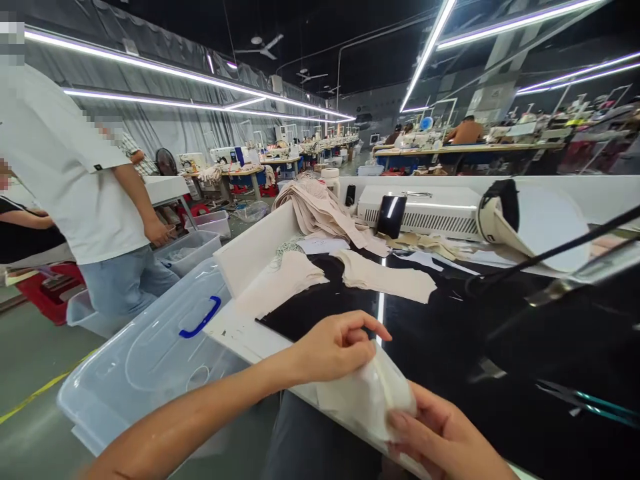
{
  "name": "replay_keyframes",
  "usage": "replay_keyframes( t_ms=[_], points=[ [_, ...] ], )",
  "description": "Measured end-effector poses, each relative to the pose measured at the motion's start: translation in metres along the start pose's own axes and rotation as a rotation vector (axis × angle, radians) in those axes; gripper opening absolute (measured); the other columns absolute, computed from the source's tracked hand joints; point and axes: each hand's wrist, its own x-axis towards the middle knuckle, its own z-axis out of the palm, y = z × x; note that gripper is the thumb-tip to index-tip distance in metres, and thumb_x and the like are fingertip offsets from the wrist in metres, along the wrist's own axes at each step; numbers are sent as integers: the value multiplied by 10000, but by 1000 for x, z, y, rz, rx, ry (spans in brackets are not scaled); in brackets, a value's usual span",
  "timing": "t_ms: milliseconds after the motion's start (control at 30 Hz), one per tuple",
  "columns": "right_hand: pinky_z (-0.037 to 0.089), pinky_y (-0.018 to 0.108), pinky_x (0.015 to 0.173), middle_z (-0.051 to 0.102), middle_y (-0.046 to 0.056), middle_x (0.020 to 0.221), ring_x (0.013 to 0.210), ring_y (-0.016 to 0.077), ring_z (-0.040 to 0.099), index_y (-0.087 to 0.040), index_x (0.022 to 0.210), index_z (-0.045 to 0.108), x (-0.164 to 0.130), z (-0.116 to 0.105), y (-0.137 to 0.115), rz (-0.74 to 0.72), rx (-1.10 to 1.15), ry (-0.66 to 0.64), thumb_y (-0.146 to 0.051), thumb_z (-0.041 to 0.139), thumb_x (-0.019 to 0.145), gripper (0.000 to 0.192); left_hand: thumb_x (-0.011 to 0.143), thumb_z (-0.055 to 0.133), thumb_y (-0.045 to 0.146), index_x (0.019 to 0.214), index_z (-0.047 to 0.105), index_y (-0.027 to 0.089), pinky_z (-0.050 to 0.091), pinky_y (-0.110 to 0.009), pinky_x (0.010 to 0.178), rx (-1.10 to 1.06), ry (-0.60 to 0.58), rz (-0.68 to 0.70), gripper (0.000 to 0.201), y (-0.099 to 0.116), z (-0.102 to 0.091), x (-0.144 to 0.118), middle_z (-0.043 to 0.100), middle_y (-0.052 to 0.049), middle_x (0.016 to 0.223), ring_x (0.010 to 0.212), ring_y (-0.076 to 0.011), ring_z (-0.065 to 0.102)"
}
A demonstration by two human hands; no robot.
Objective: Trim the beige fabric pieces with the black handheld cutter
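While both hands work at the near edge of the black tabletop (450, 347), they share one small piece of pale cloth (367, 397): the left hand (333, 347) pinches its upper edge with fingers curled closed on it, and the right hand (440, 433) grips its lower corner from below, thumb pressed on the fabric. The cloth hangs just over the table's white front rim, touching both hands.

Farther back on the glossy black surface lie flat beige cut pieces (385, 277), and behind them a heap of beige fabric (320, 207) rests against a white machine housing (425, 210). A cap (530, 223) lies tilted at the right, near thin black rods crossing the view.

Left of the table, on the grey floor, sits a clear plastic bin with a blue-handled lid (150, 360). A person in a white shirt and jeans (75, 187) stands beside smaller bins. Long rows of sewing stations (465, 143) run under strip lights (430, 47) and a dark ceiling with fans.
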Motion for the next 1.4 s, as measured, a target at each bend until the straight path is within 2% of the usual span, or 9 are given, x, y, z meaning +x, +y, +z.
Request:
replay_keyframes(
  t_ms=[167,300,433,567,700,900,1067,1233,1400],
  points=[
    [563,495,934,787,126,1006,984,326,734,-237,1191,751,6,-6,1,-105,187,160,-618,821,741,594,922,585,173,1256,640,180,315,-199,530,13,-115,32,338,14,8,-9,403,94,609,535,-86,354],
    [616,455,749,761,97,850,781,300,723,-220,1118,771,5,-17,-11,-128,59,266,-606,767,801,499,933,650,263,1351,608,209,364,-192,563,53,-168,-26,423,19,4,-13,480,87,647,567,-88,426],
    [520,330,527,591,-1,569,535,188,566,-227,993,787,3,-30,-21,-140,11,375,-552,841,749,410,919,693,335,1301,655,193,396,-197,607,150,-200,-93,410,17,-13,-14,539,73,661,600,-95,474],
    [415,284,507,575,-21,567,527,141,483,-205,967,765,12,-40,-29,-168,-184,439,-587,850,721,463,916,681,352,1220,702,199,367,-201,578,396,-134,-72,341,1,-37,-8,568,58,680,617,-113,501],
    [445,286,558,658,-8,625,530,141,543,-202,963,735,32,-49,-36,-199,-565,415,-598,695,838,417,915,651,310,1133,743,227,404,-240,602,735,-5,-53,251,-21,-48,1,630,31,732,666,-162,589],
    [476,288,538,682,-24,610,488,156,587,-218,946,709,57,-56,-39,-247,-809,392,-464,602,884,275,943,601,162,1165,711,156,424,-448,1032,928,135,96,248,-28,-30,8,670,-128,1213,1158,-323,584],
    [497,287,555,690,-24,648,518,159,608,-240,936,712,63,-61,-44,-352,-1017,414,-378,544,932,216,1070,504,226,1205,687,173,489,-410,1043,966,-100,451,233,-40,-3,8,699,-114,1276,1181,-273,641],
    [494,332,680,735,119,1087,847,233,689,-197,1068,693,66,-66,-46,-537,-1308,601,-204,451,956,267,1050,584,257,1246,679,182,493,-417,1104,976,-83,505,230,-62,6,9,684,-124,1333,1240,-281,641],
    [496,318,689,743,79,1099,946,253,682,-240,1115,691,50,-46,-35,-681,-1513,558,-213,473,1014,243,1046,601,274,1315,646,199,494,-433,1124,1000,-76,491,283,-67,3,9,663,-104,1378,1279,-279,623]
  ],
)
